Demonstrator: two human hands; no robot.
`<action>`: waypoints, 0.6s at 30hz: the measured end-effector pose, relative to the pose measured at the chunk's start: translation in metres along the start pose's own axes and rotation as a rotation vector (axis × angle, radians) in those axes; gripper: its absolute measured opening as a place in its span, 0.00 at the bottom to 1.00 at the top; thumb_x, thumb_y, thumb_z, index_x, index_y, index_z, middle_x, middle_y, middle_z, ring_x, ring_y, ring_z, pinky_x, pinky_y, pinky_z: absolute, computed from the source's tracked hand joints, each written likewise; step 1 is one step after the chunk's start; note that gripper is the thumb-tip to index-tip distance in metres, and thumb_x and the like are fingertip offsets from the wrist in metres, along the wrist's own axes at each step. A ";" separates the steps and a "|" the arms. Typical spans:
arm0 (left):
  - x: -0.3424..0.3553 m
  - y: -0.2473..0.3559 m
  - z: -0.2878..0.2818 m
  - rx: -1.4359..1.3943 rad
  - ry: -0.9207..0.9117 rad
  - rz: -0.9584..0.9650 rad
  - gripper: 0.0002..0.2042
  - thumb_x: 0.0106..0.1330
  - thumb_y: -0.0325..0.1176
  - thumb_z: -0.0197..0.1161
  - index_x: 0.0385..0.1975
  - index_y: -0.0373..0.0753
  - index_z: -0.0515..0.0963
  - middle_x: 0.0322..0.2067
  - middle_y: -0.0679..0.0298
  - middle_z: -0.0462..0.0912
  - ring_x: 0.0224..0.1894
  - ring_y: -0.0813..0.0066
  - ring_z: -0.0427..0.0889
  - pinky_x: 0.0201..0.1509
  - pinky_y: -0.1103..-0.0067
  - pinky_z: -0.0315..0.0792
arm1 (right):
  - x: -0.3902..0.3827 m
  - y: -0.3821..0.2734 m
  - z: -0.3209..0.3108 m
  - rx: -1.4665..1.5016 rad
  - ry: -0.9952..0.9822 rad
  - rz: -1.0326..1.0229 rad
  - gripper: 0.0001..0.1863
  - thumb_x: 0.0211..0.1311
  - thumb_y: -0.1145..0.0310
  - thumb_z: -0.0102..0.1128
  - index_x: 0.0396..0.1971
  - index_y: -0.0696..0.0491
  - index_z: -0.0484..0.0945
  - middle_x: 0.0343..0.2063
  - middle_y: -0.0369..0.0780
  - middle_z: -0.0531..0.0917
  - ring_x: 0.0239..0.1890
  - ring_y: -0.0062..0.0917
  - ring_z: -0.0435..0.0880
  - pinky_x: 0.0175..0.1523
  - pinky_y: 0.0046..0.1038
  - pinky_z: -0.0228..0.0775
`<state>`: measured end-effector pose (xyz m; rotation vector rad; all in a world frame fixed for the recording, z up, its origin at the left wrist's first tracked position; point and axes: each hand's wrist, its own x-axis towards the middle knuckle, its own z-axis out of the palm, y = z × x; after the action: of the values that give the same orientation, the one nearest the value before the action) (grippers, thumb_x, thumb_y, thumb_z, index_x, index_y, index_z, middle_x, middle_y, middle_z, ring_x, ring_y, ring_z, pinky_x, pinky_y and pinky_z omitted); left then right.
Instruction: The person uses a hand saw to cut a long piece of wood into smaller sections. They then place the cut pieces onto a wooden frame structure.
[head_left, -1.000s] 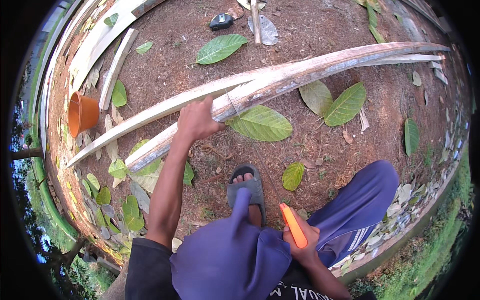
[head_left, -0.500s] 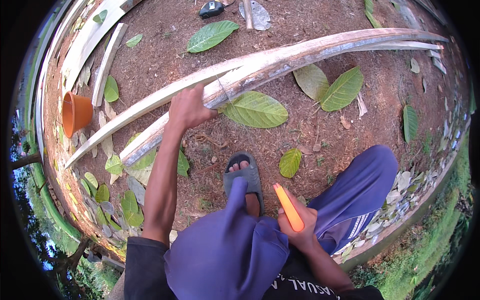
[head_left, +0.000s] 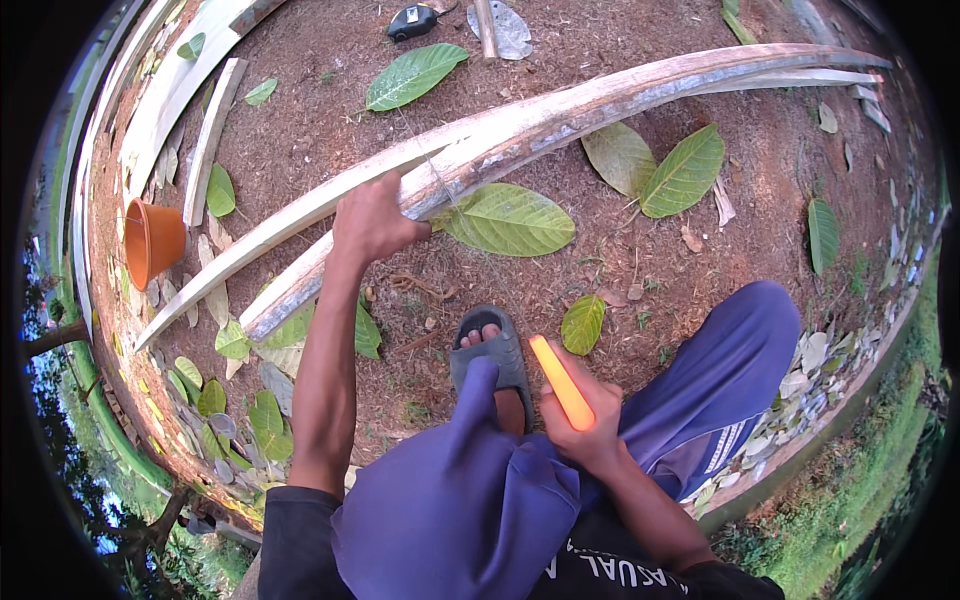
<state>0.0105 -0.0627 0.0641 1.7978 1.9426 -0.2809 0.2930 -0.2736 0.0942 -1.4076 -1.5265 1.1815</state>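
My left hand (head_left: pixel 375 222) is wrapped round a long, rough-edged wooden pole (head_left: pixel 500 150) and presses on it, with the thumb along its near side. In my right hand (head_left: pixel 592 410) is an orange-handled handsaw (head_left: pixel 562 385). Its blade shows nearly edge-on, as a faint thin line running up and left from the handle across the pole, just right of my left hand. How deep the blade sits in the wood cannot be made out. A second pale wooden strip (head_left: pixel 270 235) lies under and beyond the pole. One sandalled foot (head_left: pixel 490 350) rests on the soil between my hands.
An orange bucket (head_left: pixel 160 243) lies tipped at the left beside a short wooden strip (head_left: pixel 212 140) and a wide pale board (head_left: pixel 185 85). A dark tape measure (head_left: pixel 412 22) sits at the far side. Large green leaves (head_left: pixel 510 220) are scattered over the brown soil.
My right hand has moved forward and slightly left with the handsaw, so more of the blade line reaches beyond the pole. My left hand keeps its hold on the pole.
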 end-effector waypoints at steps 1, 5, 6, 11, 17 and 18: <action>0.003 0.002 0.008 0.005 0.047 0.029 0.32 0.44 0.46 0.75 0.47 0.30 0.80 0.34 0.42 0.87 0.41 0.47 0.88 0.50 0.60 0.81 | 0.042 0.008 0.025 0.092 0.085 -0.055 0.29 0.55 0.78 0.62 0.60 0.67 0.77 0.40 0.53 0.89 0.40 0.37 0.93 0.44 0.31 0.86; 0.006 0.014 0.000 -0.001 0.003 0.034 0.31 0.41 0.46 0.75 0.43 0.29 0.80 0.35 0.44 0.86 0.41 0.48 0.87 0.50 0.61 0.78 | 0.148 -0.008 0.054 0.094 0.106 -0.073 0.26 0.59 0.73 0.62 0.60 0.61 0.79 0.28 0.56 0.85 0.27 0.46 0.87 0.33 0.38 0.78; 0.000 0.007 0.007 0.003 0.008 0.053 0.31 0.42 0.47 0.75 0.44 0.30 0.80 0.34 0.44 0.86 0.40 0.49 0.87 0.50 0.61 0.79 | 0.133 -0.002 0.052 0.064 0.109 -0.093 0.27 0.58 0.75 0.63 0.60 0.62 0.78 0.29 0.55 0.86 0.29 0.43 0.89 0.34 0.36 0.80; -0.001 -0.004 0.014 0.031 0.046 0.010 0.31 0.46 0.47 0.75 0.47 0.32 0.79 0.33 0.44 0.87 0.39 0.49 0.88 0.50 0.59 0.81 | -0.013 0.000 -0.013 -0.070 -0.017 -0.055 0.30 0.53 0.83 0.62 0.60 0.69 0.76 0.49 0.53 0.88 0.44 0.34 0.93 0.49 0.30 0.86; 0.000 0.013 0.012 0.029 0.089 0.042 0.31 0.44 0.47 0.76 0.45 0.32 0.80 0.32 0.46 0.87 0.39 0.48 0.88 0.49 0.59 0.80 | 0.117 -0.004 0.040 0.056 0.060 0.008 0.26 0.58 0.75 0.62 0.58 0.65 0.78 0.25 0.55 0.84 0.26 0.38 0.89 0.31 0.36 0.80; 0.000 0.011 0.008 0.008 0.065 0.034 0.30 0.43 0.47 0.76 0.43 0.32 0.80 0.32 0.46 0.87 0.39 0.48 0.87 0.49 0.59 0.79 | 0.136 -0.015 0.052 0.118 0.114 -0.062 0.26 0.57 0.74 0.62 0.57 0.65 0.78 0.24 0.56 0.82 0.24 0.43 0.86 0.31 0.38 0.78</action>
<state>0.0226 -0.0649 0.0586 1.8652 1.9557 -0.2217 0.2218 -0.1460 0.0828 -1.3171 -1.3895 1.1160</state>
